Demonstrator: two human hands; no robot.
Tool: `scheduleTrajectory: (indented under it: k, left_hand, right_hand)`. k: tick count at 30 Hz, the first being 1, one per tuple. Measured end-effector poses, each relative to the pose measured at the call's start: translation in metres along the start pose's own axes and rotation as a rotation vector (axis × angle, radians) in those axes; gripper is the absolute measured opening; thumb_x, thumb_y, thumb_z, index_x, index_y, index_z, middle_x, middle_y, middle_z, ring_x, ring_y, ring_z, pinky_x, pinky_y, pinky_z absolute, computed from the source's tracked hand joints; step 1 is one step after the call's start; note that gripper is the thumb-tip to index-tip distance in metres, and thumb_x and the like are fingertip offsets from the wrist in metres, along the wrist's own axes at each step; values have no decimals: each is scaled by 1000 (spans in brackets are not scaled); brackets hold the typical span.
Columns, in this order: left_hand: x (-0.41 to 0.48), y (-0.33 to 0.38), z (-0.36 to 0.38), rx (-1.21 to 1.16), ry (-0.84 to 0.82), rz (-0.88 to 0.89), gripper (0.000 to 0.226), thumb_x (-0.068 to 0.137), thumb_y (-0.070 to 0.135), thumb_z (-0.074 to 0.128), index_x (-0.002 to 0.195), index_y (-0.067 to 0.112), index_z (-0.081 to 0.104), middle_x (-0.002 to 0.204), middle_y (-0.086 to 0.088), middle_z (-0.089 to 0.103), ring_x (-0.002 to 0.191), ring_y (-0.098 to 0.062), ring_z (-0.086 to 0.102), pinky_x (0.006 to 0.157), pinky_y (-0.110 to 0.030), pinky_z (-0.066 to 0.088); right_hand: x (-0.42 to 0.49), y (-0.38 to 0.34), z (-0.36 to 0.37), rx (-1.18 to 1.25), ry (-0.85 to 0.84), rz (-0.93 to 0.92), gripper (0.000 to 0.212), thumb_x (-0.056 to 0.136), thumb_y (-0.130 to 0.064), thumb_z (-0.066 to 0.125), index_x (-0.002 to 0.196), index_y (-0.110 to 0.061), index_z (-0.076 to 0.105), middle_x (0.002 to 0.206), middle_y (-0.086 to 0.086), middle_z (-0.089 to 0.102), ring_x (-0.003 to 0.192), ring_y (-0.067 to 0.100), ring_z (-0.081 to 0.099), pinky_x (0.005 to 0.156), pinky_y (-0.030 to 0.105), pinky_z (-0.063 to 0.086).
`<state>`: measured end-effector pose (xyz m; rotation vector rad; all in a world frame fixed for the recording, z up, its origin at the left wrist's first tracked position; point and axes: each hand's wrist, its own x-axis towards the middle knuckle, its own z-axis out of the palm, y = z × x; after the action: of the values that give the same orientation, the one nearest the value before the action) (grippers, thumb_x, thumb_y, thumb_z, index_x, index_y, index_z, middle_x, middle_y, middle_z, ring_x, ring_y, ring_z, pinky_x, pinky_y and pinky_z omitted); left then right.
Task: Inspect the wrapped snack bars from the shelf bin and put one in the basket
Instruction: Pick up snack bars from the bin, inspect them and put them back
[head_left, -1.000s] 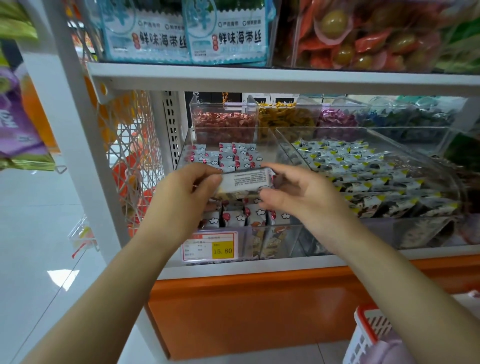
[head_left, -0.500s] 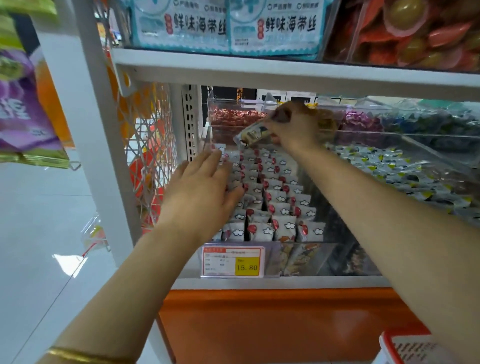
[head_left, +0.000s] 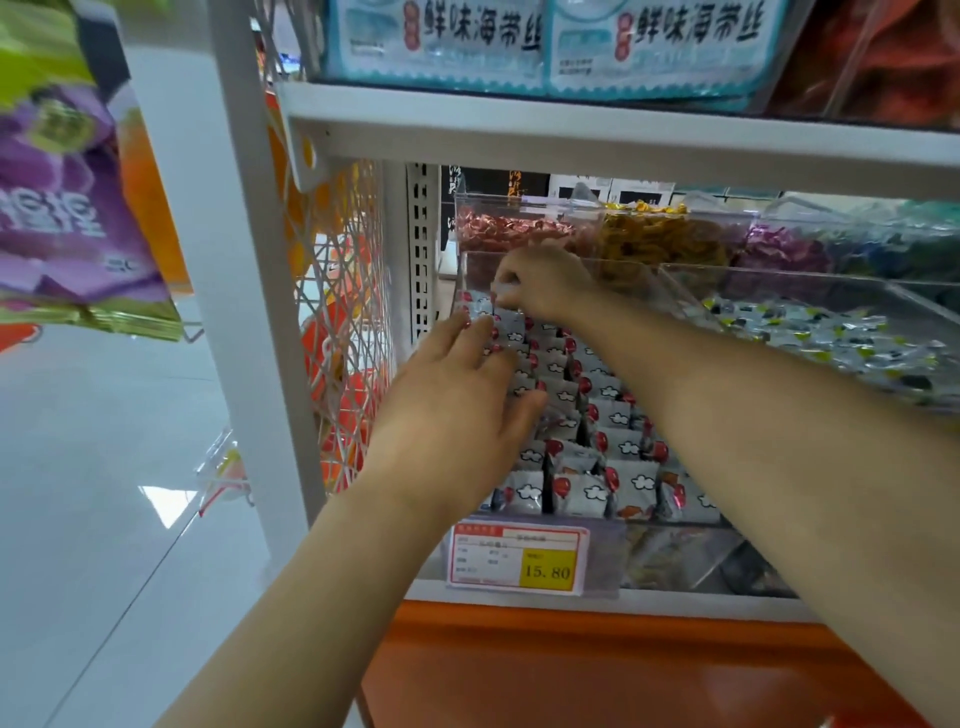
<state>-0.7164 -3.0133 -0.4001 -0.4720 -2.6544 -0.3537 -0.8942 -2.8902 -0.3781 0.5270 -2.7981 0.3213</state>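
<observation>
On the top shelf (head_left: 571, 136) the left packet (head_left: 441, 47) and the right packet (head_left: 670, 47), both pale blue, each carry the large dark blue characters 鲜味海带丝, with small print beside them too fine to read. The price tag (head_left: 517, 558) in front of the bars (head_left: 576, 493) shows 15.80 in dark digits on its yellow field, while the small lines on its white part are blurred. The purple bag (head_left: 62, 208) at the left bears large white characters, cut off and unreadable, and the bars' wrappers show only cloud and balloon pictures.
</observation>
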Motion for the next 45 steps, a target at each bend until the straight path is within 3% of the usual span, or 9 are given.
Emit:
scheduleTrajectory:
  k: [3, 9, 13, 16, 23, 27, 32, 37, 45]
  left_hand:
    - [0, -1, 1, 3, -5, -7, 57, 94, 50, 28, 136, 17, 46, 153, -5, 27, 143, -19, 8, 114, -30, 10]
    - [1, -1, 0, -21, -7, -12, 51, 95, 48, 32, 132, 18, 50, 151, -4, 31, 143, -19, 11, 114, -33, 13]
    - [-4, 0, -6, -13, 45, -19, 44, 96, 42, 34, 130, 19, 52, 148, -1, 36, 141, -16, 15, 114, -35, 7]
    - [-15, 5, -11, 29, 117, 6, 44, 96, 38, 34, 130, 17, 53, 146, -1, 40, 140, -18, 21, 115, -41, 6]
    - [-48, 20, -2, 148, -104, 37, 67, 90, 48, 4, 147, 22, 26, 156, 4, 17, 145, -13, -3, 114, -51, -2]
    - [-49, 19, 3, 189, -143, 13, 62, 93, 47, 6, 148, 22, 19, 157, 5, 14, 145, -12, -3, 114, -51, -1]
    - [-46, 20, 3, 173, -141, 4, 55, 96, 42, 14, 148, 25, 16, 157, 6, 13, 145, -12, -1, 114, -51, 3]
    - [-46, 19, 2, 160, -149, 10, 52, 98, 40, 16, 148, 29, 15, 157, 6, 12, 145, -12, -2, 114, -50, 3]
    - [-44, 18, -3, 35, -151, -13, 49, 98, 37, 19, 147, 27, 23, 155, 9, 18, 144, -8, 3, 115, -48, 0]
  right_hand:
    - [1, 4, -1, -100, -41, 11, 17, 93, -20, 50, 106, -20, 62, 116, 6, 60, 112, 23, 49, 101, 44, 35]
    - [-34, -6, -45, 278, 121, 80, 22, 96, -7, 41, 112, -14, 54, 101, 2, 64, 91, 14, 58, 73, 26, 48]
    - [-111, -17, -66, 484, 172, 75, 21, 96, -8, 44, 108, -17, 58, 94, -8, 65, 85, 21, 65, 74, 40, 54]
    - [-168, -18, -74, 583, 196, 89, 19, 94, -5, 47, 99, -20, 58, 88, -5, 67, 73, 3, 63, 70, 26, 53]
    - [-221, -23, -69, 526, 207, 146, 14, 86, -7, 62, 90, -20, 66, 84, -10, 64, 78, 0, 59, 67, 7, 46]
    - [-222, -25, -66, 450, 185, 92, 14, 85, -8, 64, 91, -19, 71, 80, -19, 60, 74, -7, 54, 65, 3, 43]
    - [-219, -33, -62, 230, 68, -46, 7, 83, -29, 68, 86, -26, 73, 77, -20, 56, 91, 11, 45, 74, 27, 33]
    - [-212, -39, -56, -55, 22, -130, 18, 83, -41, 64, 89, -27, 72, 88, -7, 60, 94, 18, 42, 77, 35, 38]
    - [-217, -38, -57, 430, 220, -60, 11, 88, -17, 62, 82, -14, 70, 75, -10, 61, 77, 5, 54, 72, 19, 43]
